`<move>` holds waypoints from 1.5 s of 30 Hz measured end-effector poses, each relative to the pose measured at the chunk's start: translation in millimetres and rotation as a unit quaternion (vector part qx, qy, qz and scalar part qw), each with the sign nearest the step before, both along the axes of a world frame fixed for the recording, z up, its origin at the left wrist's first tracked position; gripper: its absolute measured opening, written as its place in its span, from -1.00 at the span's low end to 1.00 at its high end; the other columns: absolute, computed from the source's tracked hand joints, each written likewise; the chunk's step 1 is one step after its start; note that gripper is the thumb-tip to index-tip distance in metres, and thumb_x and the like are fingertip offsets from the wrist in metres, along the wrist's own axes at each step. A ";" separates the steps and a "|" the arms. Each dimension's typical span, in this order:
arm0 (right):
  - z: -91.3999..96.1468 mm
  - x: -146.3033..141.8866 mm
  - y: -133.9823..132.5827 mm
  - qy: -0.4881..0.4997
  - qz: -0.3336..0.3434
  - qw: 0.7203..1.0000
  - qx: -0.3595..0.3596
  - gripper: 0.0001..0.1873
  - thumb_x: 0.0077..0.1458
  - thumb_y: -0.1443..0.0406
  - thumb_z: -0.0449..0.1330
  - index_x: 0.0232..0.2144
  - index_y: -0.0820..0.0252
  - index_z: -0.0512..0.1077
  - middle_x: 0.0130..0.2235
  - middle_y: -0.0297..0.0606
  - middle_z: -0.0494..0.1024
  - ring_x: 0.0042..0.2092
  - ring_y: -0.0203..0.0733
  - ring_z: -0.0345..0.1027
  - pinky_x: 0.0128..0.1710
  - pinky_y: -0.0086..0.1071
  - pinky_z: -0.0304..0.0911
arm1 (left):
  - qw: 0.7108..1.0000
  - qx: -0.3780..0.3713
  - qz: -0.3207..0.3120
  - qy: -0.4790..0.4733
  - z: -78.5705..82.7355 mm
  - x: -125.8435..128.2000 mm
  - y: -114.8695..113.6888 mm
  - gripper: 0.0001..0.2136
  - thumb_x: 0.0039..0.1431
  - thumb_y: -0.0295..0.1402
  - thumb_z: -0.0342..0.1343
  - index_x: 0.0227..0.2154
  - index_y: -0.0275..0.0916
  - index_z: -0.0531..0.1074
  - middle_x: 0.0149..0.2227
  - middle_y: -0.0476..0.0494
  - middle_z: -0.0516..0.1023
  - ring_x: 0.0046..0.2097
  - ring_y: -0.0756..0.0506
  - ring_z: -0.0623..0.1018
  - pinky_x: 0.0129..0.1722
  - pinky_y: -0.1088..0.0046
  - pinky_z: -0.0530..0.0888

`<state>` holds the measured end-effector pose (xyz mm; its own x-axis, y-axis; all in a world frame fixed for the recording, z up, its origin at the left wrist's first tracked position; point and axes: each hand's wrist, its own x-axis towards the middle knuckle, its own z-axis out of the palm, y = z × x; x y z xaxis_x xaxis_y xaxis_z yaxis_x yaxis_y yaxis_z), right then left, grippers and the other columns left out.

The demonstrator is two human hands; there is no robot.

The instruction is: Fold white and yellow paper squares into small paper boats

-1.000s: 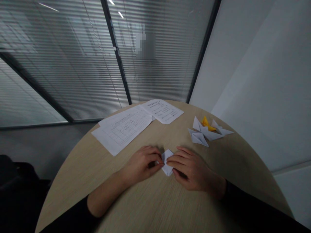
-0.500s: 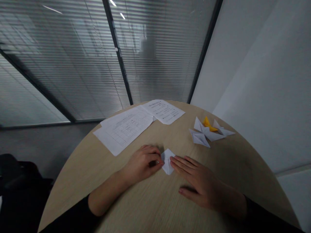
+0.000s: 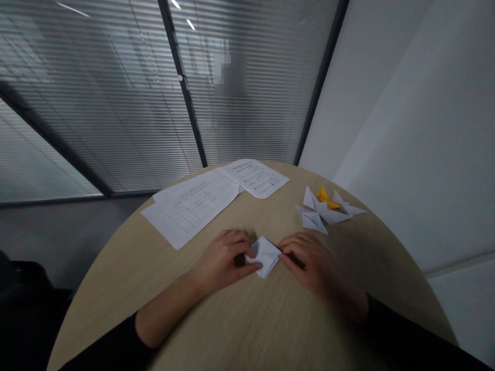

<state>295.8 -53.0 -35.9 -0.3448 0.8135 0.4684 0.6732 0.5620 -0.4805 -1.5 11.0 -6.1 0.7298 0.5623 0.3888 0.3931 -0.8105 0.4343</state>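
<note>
A small folded white paper (image 3: 264, 254), diamond-shaped with layered flaps, lies on the table between my hands. My left hand (image 3: 228, 259) pinches its left corner, thumb at the lower side and fingers along the upper left. At the right corner, my right hand (image 3: 309, 260) has thumb and fingertips closed on the paper's edge. How many layers the right fingers hold cannot be made out.
Several folded white paper pieces (image 3: 312, 220) and a yellow folded paper (image 3: 327, 199) lie at the right back of the round wooden table (image 3: 216, 330). Printed sheets (image 3: 193, 203) rest at the back left. A dark chair (image 3: 31, 304) stands to the left.
My right hand has gone from lying flat with fingers stretched over the paper to pinching its right corner. The paper looks wider, its right side drawn outward. The view has shifted slightly.
</note>
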 end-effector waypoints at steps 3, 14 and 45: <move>0.2 -10.6 11.5 -0.004 -0.030 0.999 -0.009 -0.81 0.48 0.28 0.32 -0.23 0.01 0.41 -0.11 -0.21 0.71 -0.04 0.03 0.59 0.07 0.00 0.42 | 1.000 -0.003 0.024 0.020 1.3 0.9 -1.7 -0.65 0.30 -0.02 0.52 -0.15 -0.13 0.58 -0.11 -0.16 0.69 -0.02 -0.28 0.66 0.06 0.08 0.52; -4.8 -23.0 18.4 0.022 0.005 0.998 -0.064 -0.40 0.28 0.29 0.52 0.26 0.00 0.41 0.17 -0.10 0.64 0.21 0.18 0.49 0.22 0.09 0.44 | 0.996 -0.025 0.088 -0.002 -0.5 0.6 0.0 -0.33 0.07 0.01 0.63 0.14 -0.10 0.49 0.12 -0.25 0.67 0.15 -0.40 0.64 0.20 -0.07 0.52; 11.6 -17.5 14.5 -0.001 0.057 0.992 0.113 -0.52 0.00 0.65 0.17 -0.16 0.03 0.49 -0.14 -0.27 0.68 -0.02 0.02 0.55 0.29 0.05 0.40 | 0.995 0.063 -0.029 -0.075 12.1 3.8 -11.5 -0.81 0.46 -0.48 0.17 -0.01 -0.10 0.60 -0.04 -0.12 0.72 0.00 -0.19 0.66 0.21 0.07 0.46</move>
